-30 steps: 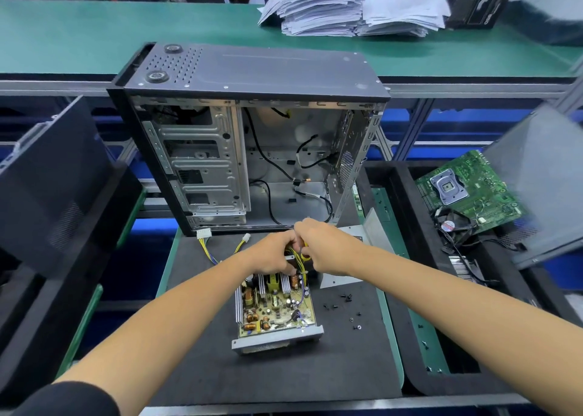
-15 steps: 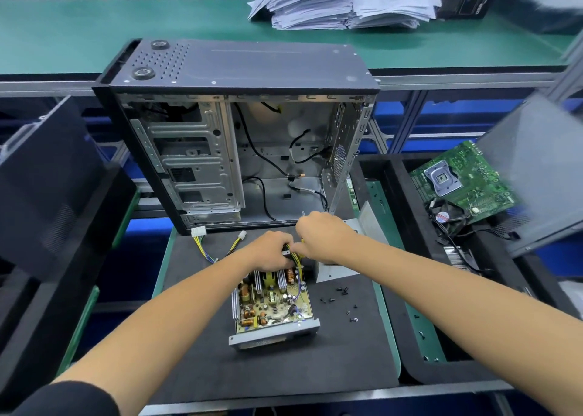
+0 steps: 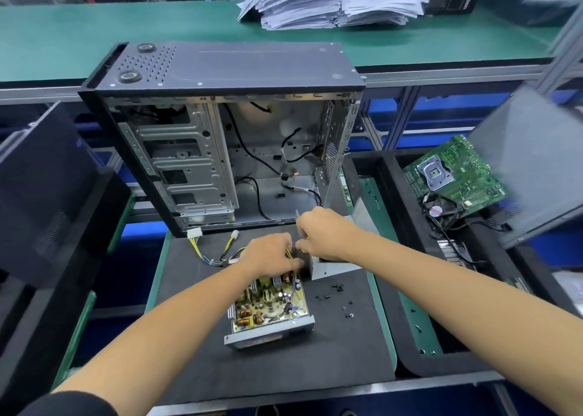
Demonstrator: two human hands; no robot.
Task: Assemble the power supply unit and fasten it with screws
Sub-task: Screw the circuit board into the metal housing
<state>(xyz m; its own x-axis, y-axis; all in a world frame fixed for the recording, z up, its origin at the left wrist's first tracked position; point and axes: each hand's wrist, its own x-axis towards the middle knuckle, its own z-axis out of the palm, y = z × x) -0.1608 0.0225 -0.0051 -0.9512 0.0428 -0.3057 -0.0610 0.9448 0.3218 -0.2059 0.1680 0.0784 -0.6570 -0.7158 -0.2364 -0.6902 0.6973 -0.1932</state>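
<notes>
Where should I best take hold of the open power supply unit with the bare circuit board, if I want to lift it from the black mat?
Probably grip the open power supply unit by its grey metal end wall, coming from the near side. That wall stands free and faces you, while the bare circuit board is crowded with parts, and the left hand and right hand work at its far end.

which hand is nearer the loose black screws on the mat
Right. The right hand is just above-left of the loose black screws; the left hand lies farther left, over the power supply's wires.
</notes>
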